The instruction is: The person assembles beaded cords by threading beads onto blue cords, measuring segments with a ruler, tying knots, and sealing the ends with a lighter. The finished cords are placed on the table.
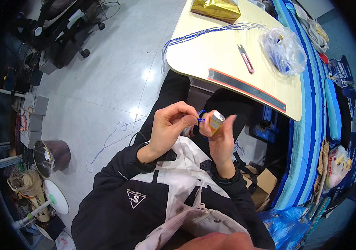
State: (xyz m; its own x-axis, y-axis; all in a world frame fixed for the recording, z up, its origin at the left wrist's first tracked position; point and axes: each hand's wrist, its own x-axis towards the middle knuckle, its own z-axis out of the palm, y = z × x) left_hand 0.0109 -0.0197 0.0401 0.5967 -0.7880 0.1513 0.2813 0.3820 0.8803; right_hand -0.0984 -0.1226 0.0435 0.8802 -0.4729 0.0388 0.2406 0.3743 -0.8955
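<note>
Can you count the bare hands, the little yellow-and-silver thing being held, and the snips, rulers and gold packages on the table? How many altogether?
Hands: 2 (left hand, right hand)
Yellow-and-silver thing: 1
Snips: 1
Ruler: 1
Gold package: 1
Total: 6

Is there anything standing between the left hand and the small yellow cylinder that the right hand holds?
Yes: the blue cord at the fingertips of the left hand, then a bent finger of the right hand, along the near side of the yellow cylinder. Nothing else visible stands there.
</note>
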